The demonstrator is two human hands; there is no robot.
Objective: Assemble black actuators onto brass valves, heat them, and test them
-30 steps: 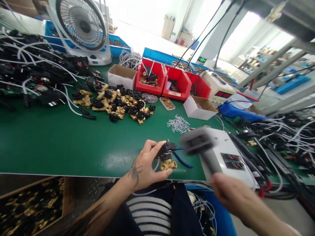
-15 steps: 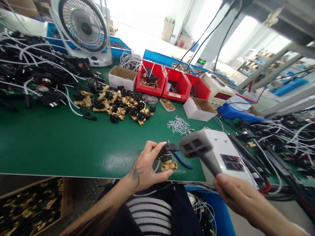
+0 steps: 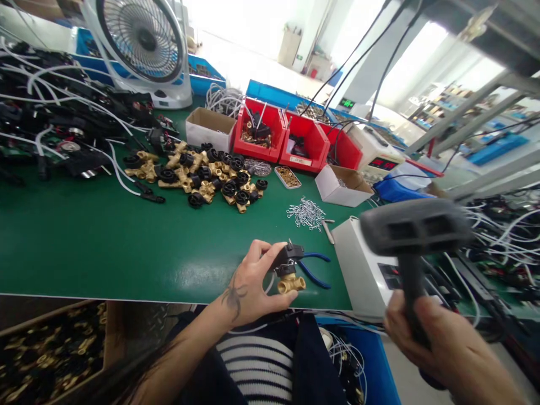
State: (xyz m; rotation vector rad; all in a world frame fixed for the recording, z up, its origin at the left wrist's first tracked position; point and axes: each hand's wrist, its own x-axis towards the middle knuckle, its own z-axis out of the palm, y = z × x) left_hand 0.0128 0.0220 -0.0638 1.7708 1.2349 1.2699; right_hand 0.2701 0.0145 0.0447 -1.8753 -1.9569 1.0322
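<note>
**Head view: brass valve pinched at the table's near edge**

The brass valve (image 3: pixel 289 274), black-capped, sits low over the green table (image 3: pixel 84 247) near its front edge, pinched between thumb and fingers of the left hand (image 3: pixel 248 287). Blue-handled pliers (image 3: pixel 314 269) lie just beside it. Well off to the right, the right hand (image 3: pixel 439 349) is clenched around the handle of a grey mallet (image 3: pixel 415 228), head raised above a white box (image 3: pixel 363 264).

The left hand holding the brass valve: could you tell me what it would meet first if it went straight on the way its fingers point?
Probably the blue-handled pliers lying just past the brass valve in the left hand, then the white box; depth is uncertain.
</note>
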